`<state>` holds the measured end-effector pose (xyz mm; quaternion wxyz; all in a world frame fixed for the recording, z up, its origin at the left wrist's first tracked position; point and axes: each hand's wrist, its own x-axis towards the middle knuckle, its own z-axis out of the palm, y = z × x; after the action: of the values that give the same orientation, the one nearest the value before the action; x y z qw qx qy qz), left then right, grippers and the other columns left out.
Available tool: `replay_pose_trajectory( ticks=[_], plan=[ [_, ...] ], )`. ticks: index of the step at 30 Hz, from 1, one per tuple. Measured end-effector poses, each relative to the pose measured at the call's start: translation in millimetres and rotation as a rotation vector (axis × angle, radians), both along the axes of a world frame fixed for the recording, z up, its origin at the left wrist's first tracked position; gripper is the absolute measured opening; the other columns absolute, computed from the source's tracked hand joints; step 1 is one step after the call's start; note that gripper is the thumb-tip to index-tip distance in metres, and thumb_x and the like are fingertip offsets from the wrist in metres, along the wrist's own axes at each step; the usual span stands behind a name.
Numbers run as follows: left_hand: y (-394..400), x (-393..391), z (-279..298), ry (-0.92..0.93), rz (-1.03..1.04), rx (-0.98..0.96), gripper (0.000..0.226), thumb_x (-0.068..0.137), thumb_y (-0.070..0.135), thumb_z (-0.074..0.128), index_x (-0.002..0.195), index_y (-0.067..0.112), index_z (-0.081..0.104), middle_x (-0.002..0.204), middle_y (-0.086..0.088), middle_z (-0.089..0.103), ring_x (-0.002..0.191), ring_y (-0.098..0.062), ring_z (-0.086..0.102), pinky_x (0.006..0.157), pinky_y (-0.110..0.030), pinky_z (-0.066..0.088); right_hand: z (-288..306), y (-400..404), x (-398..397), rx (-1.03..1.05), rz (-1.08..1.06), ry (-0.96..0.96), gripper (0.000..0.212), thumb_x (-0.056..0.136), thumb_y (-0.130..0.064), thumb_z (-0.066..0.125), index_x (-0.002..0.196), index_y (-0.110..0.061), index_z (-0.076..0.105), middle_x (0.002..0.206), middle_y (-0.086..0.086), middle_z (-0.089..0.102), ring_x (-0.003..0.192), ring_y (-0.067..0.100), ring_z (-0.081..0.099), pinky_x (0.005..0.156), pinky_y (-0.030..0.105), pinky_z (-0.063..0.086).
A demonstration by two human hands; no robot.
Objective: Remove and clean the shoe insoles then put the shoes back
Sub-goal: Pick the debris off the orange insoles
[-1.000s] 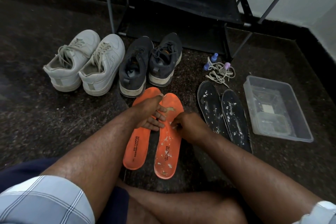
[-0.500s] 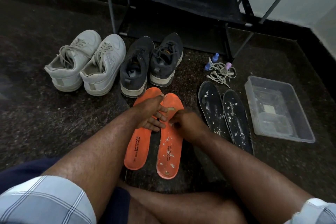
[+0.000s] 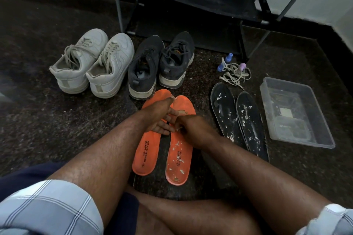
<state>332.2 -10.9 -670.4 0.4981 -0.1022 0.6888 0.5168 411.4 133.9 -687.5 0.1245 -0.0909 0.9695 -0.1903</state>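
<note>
Two orange insoles lie side by side on the dark floor: the left orange insole (image 3: 146, 150) and the right orange insole (image 3: 179, 158), which is dotted with white flecks. My left hand (image 3: 160, 116) presses flat across their upper parts with straight fingers. My right hand (image 3: 191, 128) has its fingers curled against the right orange insole, pinching a small white wad (image 3: 178, 129) that barely shows. Two black insoles (image 3: 238, 122) with white flecks lie to the right. Behind stand the dark grey shoes (image 3: 160, 65) and the white sneakers (image 3: 91, 63).
A clear plastic tub (image 3: 294, 116) sits at the far right. Loose laces (image 3: 235, 74) and small blue and pink bottles (image 3: 225, 61) lie by the black shoe rack (image 3: 191, 2). My bare legs cross the bottom of the view.
My right hand has slid up the right orange insole, closer to my left hand. My left hand stays pressed on the insoles.
</note>
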Motion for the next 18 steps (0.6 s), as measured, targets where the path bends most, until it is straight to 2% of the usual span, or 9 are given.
replay_pose_trajectory(
  ticks=[3,7,12,15,18],
  plan=[
    [0.1,0.4,0.4,-0.003,-0.008,-0.001,0.070,0.099,0.066,0.027,0.124,0.011,0.063,0.106,-0.013,0.067,0.098,-0.035,0.070,0.096,-0.050,0.053,1.0,-1.9,2.3,0.026,0.023,-0.062,0.013,0.083,-0.014,0.056,0.088,-0.024,0.064,0.091,-0.001,0.070,0.086,0.022,0.065,0.072,0.031,0.050],
    [-0.2,0.7,1.4,0.007,-0.001,0.011,0.066,0.099,0.065,0.027,0.118,0.012,0.062,0.104,-0.014,0.071,0.094,-0.033,0.073,0.096,-0.049,0.053,3.6,-3.3,1.8,-0.043,-0.092,0.007,0.009,0.086,-0.012,0.058,0.090,-0.017,0.064,0.094,0.002,0.069,0.083,0.021,0.065,0.066,0.028,0.044],
    [0.0,0.9,1.7,-0.001,-0.013,0.004,0.068,0.099,0.066,0.026,0.124,0.012,0.061,0.111,-0.015,0.068,0.096,-0.034,0.072,0.096,-0.048,0.053,1.4,-8.3,3.7,0.112,-0.002,-0.040,0.012,0.089,-0.020,0.056,0.099,-0.017,0.062,0.099,0.008,0.068,0.089,0.029,0.063,0.071,0.034,0.051],
    [-0.1,0.2,0.5,-0.003,-0.010,0.004,0.070,0.099,0.066,0.027,0.126,0.011,0.061,0.110,-0.014,0.068,0.095,-0.033,0.072,0.095,-0.047,0.054,4.9,-6.0,3.2,0.025,-0.040,-0.116,0.007,0.085,-0.018,0.061,0.090,-0.022,0.066,0.097,0.002,0.069,0.090,0.022,0.064,0.072,0.029,0.049],
    [0.2,0.3,0.5,0.004,-0.012,0.003,0.068,0.099,0.066,0.026,0.124,0.012,0.060,0.109,-0.015,0.068,0.097,-0.035,0.072,0.096,-0.048,0.053,4.8,-6.7,3.7,-0.026,-0.125,-0.018,0.005,0.087,-0.018,0.061,0.089,-0.019,0.065,0.093,0.003,0.070,0.085,0.022,0.065,0.066,0.027,0.044]
  ],
)
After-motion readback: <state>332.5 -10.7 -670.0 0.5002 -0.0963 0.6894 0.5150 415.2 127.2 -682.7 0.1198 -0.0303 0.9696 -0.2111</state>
